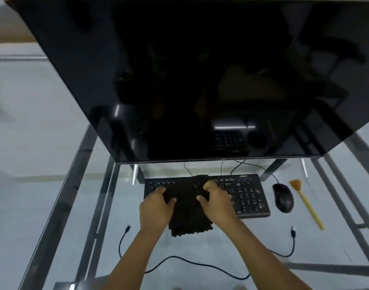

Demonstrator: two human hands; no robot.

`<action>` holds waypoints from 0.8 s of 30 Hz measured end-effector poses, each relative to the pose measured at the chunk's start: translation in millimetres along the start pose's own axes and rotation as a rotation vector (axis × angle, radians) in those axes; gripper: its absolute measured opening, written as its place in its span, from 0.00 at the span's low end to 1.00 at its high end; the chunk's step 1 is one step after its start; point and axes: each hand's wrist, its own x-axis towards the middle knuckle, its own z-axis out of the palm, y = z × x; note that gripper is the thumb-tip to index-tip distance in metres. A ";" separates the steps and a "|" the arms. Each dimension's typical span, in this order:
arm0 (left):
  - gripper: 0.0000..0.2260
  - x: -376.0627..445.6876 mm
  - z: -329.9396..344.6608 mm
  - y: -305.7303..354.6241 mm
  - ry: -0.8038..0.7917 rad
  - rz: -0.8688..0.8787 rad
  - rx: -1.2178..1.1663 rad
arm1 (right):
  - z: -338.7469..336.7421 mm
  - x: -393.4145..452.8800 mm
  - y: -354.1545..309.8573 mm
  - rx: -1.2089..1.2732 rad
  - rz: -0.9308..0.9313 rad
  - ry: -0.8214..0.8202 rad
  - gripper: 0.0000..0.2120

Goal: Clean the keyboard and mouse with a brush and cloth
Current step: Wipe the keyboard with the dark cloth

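A dark cloth (189, 208) is held over the middle of the black keyboard (245, 195) on the glass desk. My left hand (156, 208) grips the cloth's left edge, thumb on top. My right hand (216, 203) grips its right edge in the same way. The cloth's lower part hangs past the keyboard's front edge. A black mouse (283, 197) lies to the right of the keyboard. Further right lies a yellow brush (307, 205) with its fan of bristles pointing away from me.
A large dark monitor (190, 80) looms over the back of the glass desk (200, 248). A loose black cable (192, 262) curls across the near glass, a plug at each end. Thin wires run from the keyboard back under the monitor. Metal frame bars show beneath.
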 end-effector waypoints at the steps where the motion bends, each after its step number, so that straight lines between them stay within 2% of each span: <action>1: 0.13 0.1 -1.2 -8.4 0.028 0.033 0.056 | 7.4 0.5 -2.5 -0.027 -0.018 0.008 0.11; 4: 0.16 -1.7 -2.0 -28.0 0.078 0.083 0.172 | 25.0 -0.3 -4.7 -0.142 -0.056 0.020 0.13; 9: 0.22 0.3 0.7 -56.0 0.129 0.110 0.087 | 41.3 -3.0 -8.1 -0.437 -0.202 0.210 0.27; 12: 0.21 0.0 0.9 -73.0 0.133 0.128 -0.098 | 59.2 -7.3 -15.1 -0.451 -0.341 0.150 0.27; 15: 0.20 1.4 4.1 -89.8 0.104 0.226 -0.133 | 81.3 -10.2 -20.7 -0.467 -0.348 0.112 0.30; 19: 0.25 5.0 12.1 -107.3 -0.033 0.344 -0.078 | 99.8 -11.6 -23.6 -0.522 -0.366 0.174 0.26; 24: 0.24 5.3 17.3 -114.8 -0.060 0.373 -0.063 | 104.1 1.3 -22.1 -0.494 -0.497 0.222 0.20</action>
